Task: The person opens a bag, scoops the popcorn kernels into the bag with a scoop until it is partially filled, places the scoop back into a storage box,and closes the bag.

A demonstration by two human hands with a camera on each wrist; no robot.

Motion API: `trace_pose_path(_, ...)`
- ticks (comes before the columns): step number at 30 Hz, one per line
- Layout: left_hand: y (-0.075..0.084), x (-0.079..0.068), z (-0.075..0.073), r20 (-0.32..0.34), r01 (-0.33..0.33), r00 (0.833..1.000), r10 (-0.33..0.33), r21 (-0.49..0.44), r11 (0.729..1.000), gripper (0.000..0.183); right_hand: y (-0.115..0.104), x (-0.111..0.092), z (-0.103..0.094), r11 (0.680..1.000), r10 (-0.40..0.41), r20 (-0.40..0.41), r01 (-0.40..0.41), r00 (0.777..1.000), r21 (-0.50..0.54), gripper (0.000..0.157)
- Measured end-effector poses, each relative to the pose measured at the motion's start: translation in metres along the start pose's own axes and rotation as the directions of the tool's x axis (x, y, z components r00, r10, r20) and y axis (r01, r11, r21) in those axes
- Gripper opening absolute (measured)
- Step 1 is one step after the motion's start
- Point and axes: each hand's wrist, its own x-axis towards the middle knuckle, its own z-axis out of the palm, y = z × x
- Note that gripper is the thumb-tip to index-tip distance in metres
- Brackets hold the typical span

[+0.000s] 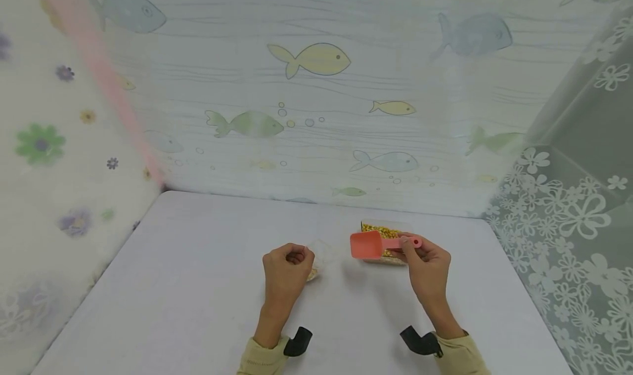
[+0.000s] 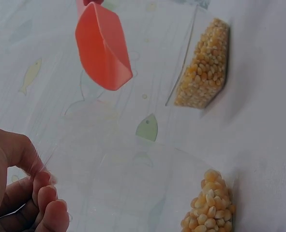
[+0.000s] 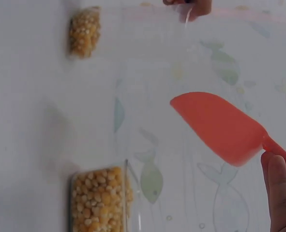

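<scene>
Head: left hand (image 1: 289, 268), fingers curled, pinches clear bag (image 1: 321, 252) near its top; right hand (image 1: 429, 264) grips coral scoop (image 1: 366, 245) by its handle, near clear box (image 1: 388, 262) of corn kernels (image 1: 372, 229). Left wrist: kernels fill bag's bottom (see-through, edges hard to trace). Right wrist: scoop raised off table (image 3: 26, 121), fingers closed on handle.

Muted greyish light, with faint, soft-edged shadows on the white table (image 1: 198, 287)
</scene>
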Motion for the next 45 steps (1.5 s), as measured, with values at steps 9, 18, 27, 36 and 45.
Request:
trace_pose_path(9,-0.001,0.001,0.000,-0.005,-0.020,1.000,0.020,0.002,1.000,0.014,0.020,0.013,-0.025,0.995,0.017,-0.065,-0.024,0.998,-0.097,0.022)
trace_pose_path(18,-0.001,0.001,0.000,-0.011,-0.025,1.000,0.025,0.008,1.000,0.013,0.045,0.027,-0.047,0.987,0.042,-0.152,-0.065,0.987,-0.150,0.026)
trace_pose_path(27,0.001,0.001,-0.002,-0.003,-0.014,1.000,0.014,0.002,1.000,0.013,0.054,0.035,-0.056,0.989,0.025,-0.174,-0.050,0.984,-0.142,0.026)
trace_pose_path(36,0.001,0.001,-0.002,0.004,-0.016,1.000,0.016,-0.005,1.000,0.013,0.057,0.043,-0.059,0.971,-0.020,-0.139,-0.014,0.990,-0.238,0.026)
trace_pose_path(45,0.001,0.001,-0.001,-0.001,-0.020,1.000,0.020,-0.005,1.000,0.013,0.059,0.053,-0.053,0.944,0.030,-0.090,-0.057,0.996,-0.325,0.027)
